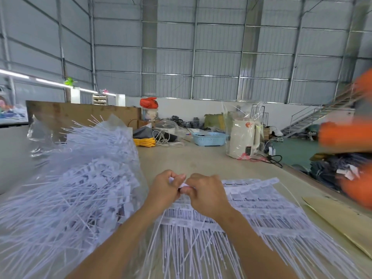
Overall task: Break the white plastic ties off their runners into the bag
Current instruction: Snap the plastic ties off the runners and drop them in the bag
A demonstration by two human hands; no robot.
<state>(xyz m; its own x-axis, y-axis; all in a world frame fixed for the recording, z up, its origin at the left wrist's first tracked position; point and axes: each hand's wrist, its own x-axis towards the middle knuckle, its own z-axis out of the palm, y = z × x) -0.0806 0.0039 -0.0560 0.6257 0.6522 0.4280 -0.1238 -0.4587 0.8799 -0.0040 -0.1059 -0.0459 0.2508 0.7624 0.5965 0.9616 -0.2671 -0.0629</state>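
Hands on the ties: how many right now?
2. The left hand and the right hand meet at the table's middle, both pinching the same white tie piece above the runner sheets.

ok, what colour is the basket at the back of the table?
Light blue basket, perforated sides; the head view shows it.

1. No text, brand or number can be read anywhere.
2. The white ties (251, 200) at lower centre carry dark printed patches, too blurred to read.
3. The kettle (242, 137) at centre right bears a red mark, also unreadable.
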